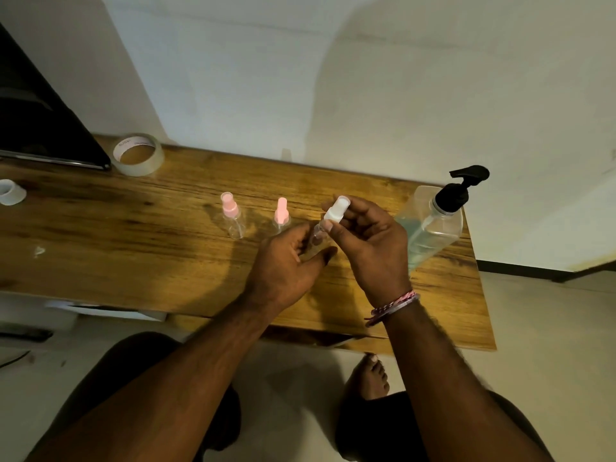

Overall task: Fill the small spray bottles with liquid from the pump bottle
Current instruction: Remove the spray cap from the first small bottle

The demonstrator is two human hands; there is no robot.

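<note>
- Two hands work at one small clear spray bottle with a white spray cap [336,211], held just above the near middle of the long wooden table [140,235]; it sits just left of the large clear pump bottle with a black pump head [436,228], which serves as landmark below.
- Right hand [370,241], a pink thread band at its wrist, pinches the white cap between thumb and fingertips. Left hand [286,261] curls loosely round the clear body below the cap, thumb stretched out; how firmly it grips I cannot tell.
- My judgement: the step in hand is unscrewing or seating this cap, so filling looks barely begun. Whether this bottle holds liquid cannot be told, since fingers hide it.
- Further left of the pump bottle stand two more small clear spray bottles with pink caps, one nearer [281,216] and one beyond it [231,216], both upright, capped and seemingly empty. All three probably remain to be filled.
- Pump bottle itself stands upright near the table's right end, about half full of pale greenish liquid, spout pointing left. Nothing lies between it and the hands.
- Far left of the pump bottle, well apart at the table's back edge, lies a roll of clear tape [138,155], then a dark flat panel [40,128] and a small white ring [10,191]. None stands in the way.
</note>
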